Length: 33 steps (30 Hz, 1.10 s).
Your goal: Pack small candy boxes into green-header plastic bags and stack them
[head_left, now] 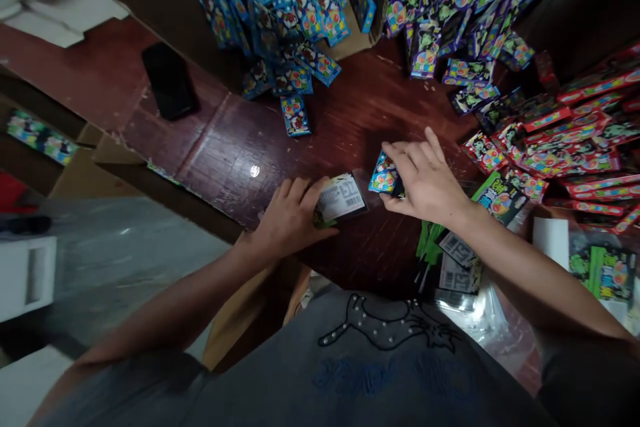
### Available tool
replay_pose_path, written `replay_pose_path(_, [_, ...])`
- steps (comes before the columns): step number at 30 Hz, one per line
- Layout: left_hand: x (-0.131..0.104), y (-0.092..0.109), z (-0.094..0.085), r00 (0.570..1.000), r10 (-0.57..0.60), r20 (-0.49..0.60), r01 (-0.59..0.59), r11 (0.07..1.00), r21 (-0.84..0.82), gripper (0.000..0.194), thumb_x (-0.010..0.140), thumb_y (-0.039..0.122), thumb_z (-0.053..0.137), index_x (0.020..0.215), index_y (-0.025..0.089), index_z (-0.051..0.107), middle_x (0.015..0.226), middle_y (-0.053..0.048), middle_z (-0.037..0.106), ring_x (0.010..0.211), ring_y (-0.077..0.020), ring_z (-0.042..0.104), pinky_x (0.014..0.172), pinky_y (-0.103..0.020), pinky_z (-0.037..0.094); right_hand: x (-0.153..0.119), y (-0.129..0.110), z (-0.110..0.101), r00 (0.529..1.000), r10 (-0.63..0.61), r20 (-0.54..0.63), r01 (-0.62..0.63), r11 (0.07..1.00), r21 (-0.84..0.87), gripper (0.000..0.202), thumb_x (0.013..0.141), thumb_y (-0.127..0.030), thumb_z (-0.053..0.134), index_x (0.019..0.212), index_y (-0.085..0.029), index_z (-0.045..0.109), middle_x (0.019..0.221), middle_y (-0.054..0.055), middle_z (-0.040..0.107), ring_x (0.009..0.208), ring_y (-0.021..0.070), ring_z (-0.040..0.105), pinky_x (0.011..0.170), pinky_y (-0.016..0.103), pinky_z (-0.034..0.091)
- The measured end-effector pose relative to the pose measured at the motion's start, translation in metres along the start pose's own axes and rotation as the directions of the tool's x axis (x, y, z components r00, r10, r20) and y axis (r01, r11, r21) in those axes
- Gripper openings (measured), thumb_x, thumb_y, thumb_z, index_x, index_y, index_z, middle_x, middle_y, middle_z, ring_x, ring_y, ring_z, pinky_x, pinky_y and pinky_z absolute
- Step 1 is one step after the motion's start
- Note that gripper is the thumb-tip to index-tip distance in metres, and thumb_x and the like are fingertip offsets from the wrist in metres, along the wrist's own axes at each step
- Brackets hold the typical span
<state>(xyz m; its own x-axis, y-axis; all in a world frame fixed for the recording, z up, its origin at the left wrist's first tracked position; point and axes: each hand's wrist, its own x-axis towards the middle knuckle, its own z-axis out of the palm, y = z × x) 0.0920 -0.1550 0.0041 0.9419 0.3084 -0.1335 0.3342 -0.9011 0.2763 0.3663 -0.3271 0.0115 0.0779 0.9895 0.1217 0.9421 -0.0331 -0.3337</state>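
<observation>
My left hand is closed on a small printed plastic bag, its pale label with a barcode facing up and its end pointing right. Between the thumb and fingers of my right hand is a small blue candy box, just right of the bag and apart from it. Part of that box is hidden by my fingers, and something dark shows beneath it. A single blue box lies on the table beyond my hands. Under my right forearm lie more printed bags with green and black fronts.
Blue boxes spill from a carton at the back, purple boxes beside them. Red boxes are heaped at the right. A black phone lies on the red table at the left. Open cartons stand along the left edge.
</observation>
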Motion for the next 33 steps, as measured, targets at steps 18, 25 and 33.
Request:
replay_pose_path(18, [0.001, 0.02, 0.012, 0.989, 0.141, -0.048, -0.138, 0.989, 0.061, 0.113, 0.078, 0.054, 0.096, 0.17, 0.024, 0.039, 0.167, -0.024, 0.046, 0.139, -0.0489, 0.054, 0.112, -0.065, 0.046, 0.013, 0.031, -0.018, 0.987, -0.064, 0.149, 0.032, 0.977, 0.211, 0.098, 0.099, -0.049, 0.072, 0.174, -0.006, 0.025, 0.182, 0.025, 0.015, 0.17, 0.0387, 0.021, 0.135, 0.062, 0.03])
replay_pose_path(25, [0.043, 0.044, 0.015, 0.905, 0.42, 0.068, -0.423, 0.905, 0.035, 0.064, 0.099, 0.048, 0.074, 0.159, 0.034, 0.058, 0.169, -0.016, 0.047, 0.144, -0.0436, 0.051, 0.108, -0.059, 0.047, 0.038, 0.164, -0.028, 0.774, 0.565, -0.286, -0.604, 0.794, -0.065, 0.102, 0.102, -0.079, 0.035, 0.147, 0.01, 0.057, 0.153, 0.039, 0.055, 0.15, 0.0477, 0.048, 0.118, 0.075, 0.024])
replay_pose_path(33, [0.002, 0.046, 0.028, 0.986, 0.165, -0.016, -0.166, 0.986, -0.019, 0.071, 0.093, 0.053, 0.079, 0.152, 0.018, 0.06, 0.161, -0.02, 0.055, 0.138, -0.0411, 0.055, 0.111, -0.053, 0.045, 0.002, 0.019, -0.058, 0.897, 0.442, -0.017, -0.434, 0.874, -0.218, 0.1, 0.085, -0.082, 0.073, 0.156, -0.013, 0.058, 0.141, 0.029, 0.063, 0.132, 0.0516, 0.06, 0.109, 0.07, 0.044])
